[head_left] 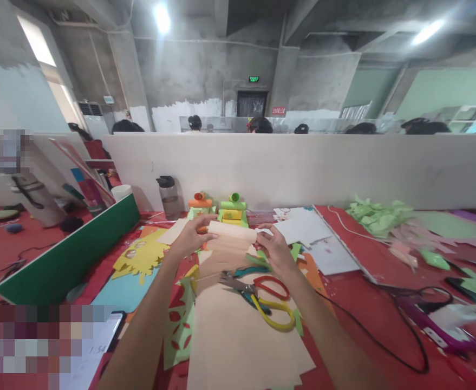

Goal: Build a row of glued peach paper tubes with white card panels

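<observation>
A rolled piece of cream paper (233,232) is held level between my two hands. My left hand (195,234) grips its left end with thumb and fingers. At the right end, my right hand (271,242) pinches the roll with its fingertips. Below it lie stacked beige paper sheets (238,336), reaching toward me. On those sheets rest scissors with red and yellow handles (276,309) and a teal-handled tool (258,271), partly overlapping. Just beyond my hands stand an orange rolled-paper model (200,202) and a green and yellow one (233,208).
A dark-lidded bottle (168,196) stands by the white partition (302,168). Left are a green board (75,252), yellow cut paper (140,254) and a phone (99,346). Right are white sheets (331,252), crumpled green paper (378,216) and a black cable (384,352).
</observation>
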Action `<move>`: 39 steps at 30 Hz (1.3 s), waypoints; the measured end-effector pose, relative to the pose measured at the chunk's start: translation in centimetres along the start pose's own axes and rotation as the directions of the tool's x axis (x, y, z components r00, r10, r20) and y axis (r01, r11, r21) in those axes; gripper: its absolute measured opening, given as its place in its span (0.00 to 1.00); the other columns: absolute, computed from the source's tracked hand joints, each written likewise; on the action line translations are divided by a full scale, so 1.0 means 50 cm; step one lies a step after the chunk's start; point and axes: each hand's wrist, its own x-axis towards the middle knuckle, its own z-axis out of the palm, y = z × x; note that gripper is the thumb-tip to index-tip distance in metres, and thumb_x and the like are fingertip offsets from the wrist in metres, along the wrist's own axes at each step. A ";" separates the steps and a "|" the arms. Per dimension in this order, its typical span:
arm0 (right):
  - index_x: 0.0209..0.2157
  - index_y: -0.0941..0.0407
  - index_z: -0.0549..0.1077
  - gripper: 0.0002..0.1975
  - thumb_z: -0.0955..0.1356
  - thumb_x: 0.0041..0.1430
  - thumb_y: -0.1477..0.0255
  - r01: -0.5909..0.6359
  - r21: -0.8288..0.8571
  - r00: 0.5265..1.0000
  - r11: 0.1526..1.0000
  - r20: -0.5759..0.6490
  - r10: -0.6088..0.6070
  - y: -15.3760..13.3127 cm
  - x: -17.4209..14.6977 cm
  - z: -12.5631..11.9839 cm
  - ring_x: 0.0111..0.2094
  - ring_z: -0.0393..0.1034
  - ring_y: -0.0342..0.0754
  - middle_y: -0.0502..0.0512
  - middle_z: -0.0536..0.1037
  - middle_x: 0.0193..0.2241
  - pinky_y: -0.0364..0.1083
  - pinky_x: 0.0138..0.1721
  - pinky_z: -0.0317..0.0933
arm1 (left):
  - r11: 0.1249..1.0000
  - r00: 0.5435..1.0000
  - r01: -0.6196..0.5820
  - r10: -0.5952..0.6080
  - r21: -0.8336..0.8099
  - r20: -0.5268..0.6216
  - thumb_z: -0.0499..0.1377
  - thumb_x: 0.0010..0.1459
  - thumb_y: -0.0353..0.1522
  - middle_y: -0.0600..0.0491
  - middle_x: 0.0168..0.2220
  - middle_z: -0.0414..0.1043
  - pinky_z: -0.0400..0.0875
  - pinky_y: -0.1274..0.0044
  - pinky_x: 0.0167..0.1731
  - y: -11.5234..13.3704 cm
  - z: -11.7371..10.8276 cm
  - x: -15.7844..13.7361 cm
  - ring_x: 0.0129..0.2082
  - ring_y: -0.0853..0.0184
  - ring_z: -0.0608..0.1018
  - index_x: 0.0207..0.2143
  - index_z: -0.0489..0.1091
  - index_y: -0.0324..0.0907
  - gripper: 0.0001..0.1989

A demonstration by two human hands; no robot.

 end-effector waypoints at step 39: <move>0.36 0.54 0.69 0.21 0.79 0.41 0.78 -0.291 0.318 0.949 0.902 0.212 0.232 0.048 0.022 -0.047 0.24 0.63 0.37 0.45 0.70 0.25 0.34 0.24 0.61 | 0.904 0.980 -0.183 0.138 0.387 0.140 0.59 0.60 0.39 0.50 0.55 0.72 0.68 0.69 0.49 0.154 0.026 -0.033 0.52 0.59 0.74 0.55 0.64 0.49 0.21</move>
